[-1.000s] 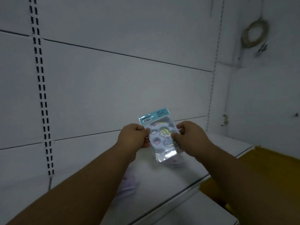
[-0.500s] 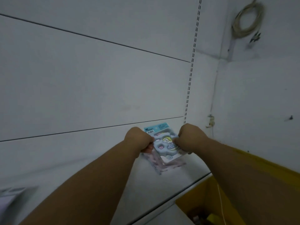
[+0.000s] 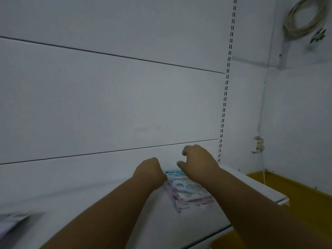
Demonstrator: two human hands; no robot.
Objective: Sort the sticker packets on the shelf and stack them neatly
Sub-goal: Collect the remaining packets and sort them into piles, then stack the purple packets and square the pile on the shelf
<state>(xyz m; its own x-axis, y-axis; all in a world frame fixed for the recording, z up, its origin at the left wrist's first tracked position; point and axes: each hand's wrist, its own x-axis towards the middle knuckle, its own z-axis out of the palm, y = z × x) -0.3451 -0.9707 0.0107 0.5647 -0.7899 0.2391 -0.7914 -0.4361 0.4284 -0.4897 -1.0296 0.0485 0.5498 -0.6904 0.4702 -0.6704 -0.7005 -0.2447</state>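
Note:
A small stack of sticker packets (image 3: 186, 192) lies flat on the white shelf (image 3: 100, 203), with a blue-topped packet of pastel stickers on top and pink packets under it. My left hand (image 3: 149, 172) rests at the stack's left edge with its fingers curled and hidden from me; whether it still grips the top packet is unclear. Just above the stack's far end hovers my right hand (image 3: 196, 159), fingers loosely apart and holding nothing. My right forearm crosses over the stack's right side.
Another pale packet (image 3: 10, 221) lies blurred at the shelf's near left. A slotted upright (image 3: 224, 97) runs up the back panel. To the right are a yellow surface (image 3: 294, 191), a wall socket (image 3: 258, 143) and a coiled cable (image 3: 303, 17).
Both hands carried the blue-topped packet down and to the right onto the stack. My right hand has let go and lifted; my view has turned right.

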